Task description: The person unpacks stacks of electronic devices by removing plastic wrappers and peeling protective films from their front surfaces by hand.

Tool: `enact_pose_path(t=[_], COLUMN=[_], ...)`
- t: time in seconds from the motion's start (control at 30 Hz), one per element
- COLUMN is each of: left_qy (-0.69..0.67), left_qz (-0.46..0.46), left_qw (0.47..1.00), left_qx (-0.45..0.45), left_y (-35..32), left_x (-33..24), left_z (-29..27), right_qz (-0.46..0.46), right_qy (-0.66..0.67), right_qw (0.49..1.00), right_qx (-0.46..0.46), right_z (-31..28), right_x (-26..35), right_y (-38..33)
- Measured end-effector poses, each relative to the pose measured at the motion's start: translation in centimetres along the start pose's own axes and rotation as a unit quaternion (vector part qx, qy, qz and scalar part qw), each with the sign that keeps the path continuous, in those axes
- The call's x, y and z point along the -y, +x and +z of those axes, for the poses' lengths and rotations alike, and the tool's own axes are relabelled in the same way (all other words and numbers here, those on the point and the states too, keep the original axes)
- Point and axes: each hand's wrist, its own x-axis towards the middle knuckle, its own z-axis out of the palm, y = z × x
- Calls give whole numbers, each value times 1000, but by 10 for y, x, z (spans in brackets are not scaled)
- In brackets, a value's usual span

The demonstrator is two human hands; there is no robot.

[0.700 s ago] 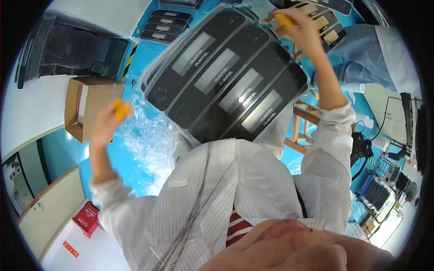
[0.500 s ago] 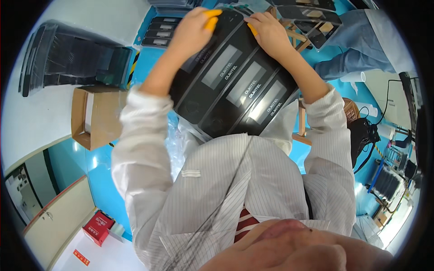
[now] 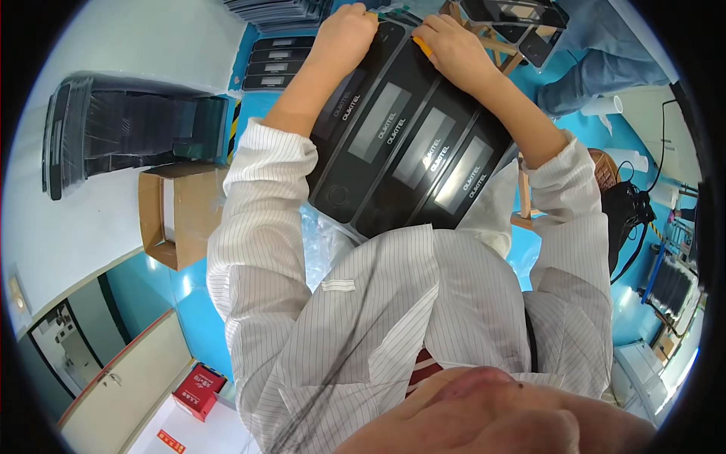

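Glossy black panels (image 3: pixel 408 163) with pale rectangular windows and white lettering lie slanted across my lap. Whether they are separate pieces or one sheet, I cannot tell. At their far end my left hand (image 3: pixel 349 34) is closed on the upper left edge, its fingertips partly hidden and a bit of yellow finger cover showing. A little to the right, my right hand (image 3: pixel 456 54) grips the far edge with bent fingers, a yellow cover on its thumb. Greenish clear strips (image 3: pixel 399 13) show between the two hands.
More black panels (image 3: pixel 278 66) lie beyond my left forearm. A wrapped dark stack (image 3: pixel 136 125) stands on a white surface at left, by an open cardboard box (image 3: pixel 181 216). Right of me are a wooden stool (image 3: pixel 523 193), a black bag (image 3: pixel 626 216) and another person's jeans (image 3: pixel 597 76).
The whole view has shifted slightly, so the panels and both arms appear further right. My left hand has turned, its fingers now closed nearer the panel edge. The right hand keeps its hold.
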Motion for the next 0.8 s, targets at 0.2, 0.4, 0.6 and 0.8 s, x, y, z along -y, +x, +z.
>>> enact_pose_path(t=[0.2, 0.4, 0.6, 0.8], left_qy=[6, -83, 75, 28], left_qz=[73, -6, 34, 98], left_qw=[997, 986, 995, 992], left_qx=[-30, -144, 57, 68], left_y=[-1, -13, 4, 12], left_x=[-29, -51, 13, -31], left_z=[-44, -52, 4, -59], right_qz=[-4, -41, 67, 114], right_qy=[-127, 171, 390, 391], right_qw=[991, 984, 916, 913], right_qx=[41, -9, 64, 25], right_z=[-1, -23, -62, -67], right_x=[12, 90, 138, 133], right_y=[-7, -54, -79, -86])
